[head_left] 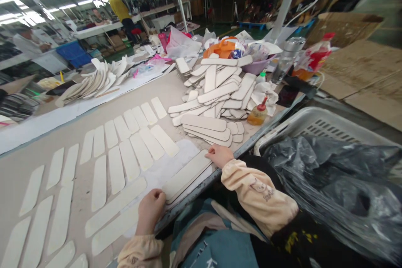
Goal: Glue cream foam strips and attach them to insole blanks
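A long pale strip with rounded corners (pixel 186 176) lies along the table's front edge, with a dark line along its near side. My right hand (pixel 220 155) pinches its far right end between thumb and fingers. At the near left end, my left hand (pixel 152 208) is closed with the fingertips on the strip's corner. White sheet material (pixel 185 150) shows beneath the strip. Just beyond my right hand is a stack of similar strips (pixel 205 123). Several thin cream pieces (pixel 100 180) are laid out in rows to the left.
A larger loose pile of strips (pixel 216 83) stands farther back. Beside it are a small bottle with a red nozzle (pixel 258 113) and a clear jar (pixel 287 58). At my right, a white plastic crate (pixel 307 117) holds a dark plastic bag (pixel 333 184). Other people work in the background.
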`<state>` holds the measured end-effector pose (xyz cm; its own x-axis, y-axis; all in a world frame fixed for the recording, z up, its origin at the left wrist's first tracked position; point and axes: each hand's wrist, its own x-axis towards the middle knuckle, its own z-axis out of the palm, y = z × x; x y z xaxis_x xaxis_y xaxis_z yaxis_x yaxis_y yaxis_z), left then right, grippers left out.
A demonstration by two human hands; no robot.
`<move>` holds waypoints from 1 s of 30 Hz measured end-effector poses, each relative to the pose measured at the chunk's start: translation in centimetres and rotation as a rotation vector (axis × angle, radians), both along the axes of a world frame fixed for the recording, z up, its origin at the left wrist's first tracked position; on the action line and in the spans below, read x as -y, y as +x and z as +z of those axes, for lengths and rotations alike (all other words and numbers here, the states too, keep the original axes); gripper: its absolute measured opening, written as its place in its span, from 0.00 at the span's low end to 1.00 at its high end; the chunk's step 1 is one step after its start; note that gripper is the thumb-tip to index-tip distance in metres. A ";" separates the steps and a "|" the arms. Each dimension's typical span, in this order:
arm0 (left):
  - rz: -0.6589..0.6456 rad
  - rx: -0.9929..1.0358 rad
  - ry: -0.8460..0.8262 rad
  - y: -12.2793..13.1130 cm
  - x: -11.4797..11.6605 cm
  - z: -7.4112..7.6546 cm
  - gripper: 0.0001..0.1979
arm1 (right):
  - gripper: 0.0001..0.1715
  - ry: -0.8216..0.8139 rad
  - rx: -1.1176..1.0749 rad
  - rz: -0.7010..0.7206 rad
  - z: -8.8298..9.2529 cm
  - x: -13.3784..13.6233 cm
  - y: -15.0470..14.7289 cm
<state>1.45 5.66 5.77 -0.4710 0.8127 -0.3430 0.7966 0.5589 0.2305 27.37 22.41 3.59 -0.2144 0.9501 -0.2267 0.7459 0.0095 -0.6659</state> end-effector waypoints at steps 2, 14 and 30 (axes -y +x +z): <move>-0.038 -0.059 0.008 0.4 0.1 0.5 0.13 | 0.09 0.000 0.008 0.011 -0.1 0.1 0.0; -0.261 -0.107 0.404 2.0 4.3 0.3 0.15 | 0.11 0.035 0.029 0.036 -0.2 0.2 0.1; -0.385 -0.195 0.646 2.7 5.2 -3.9 0.10 | 0.10 0.088 0.063 0.051 -1.1 0.1 0.1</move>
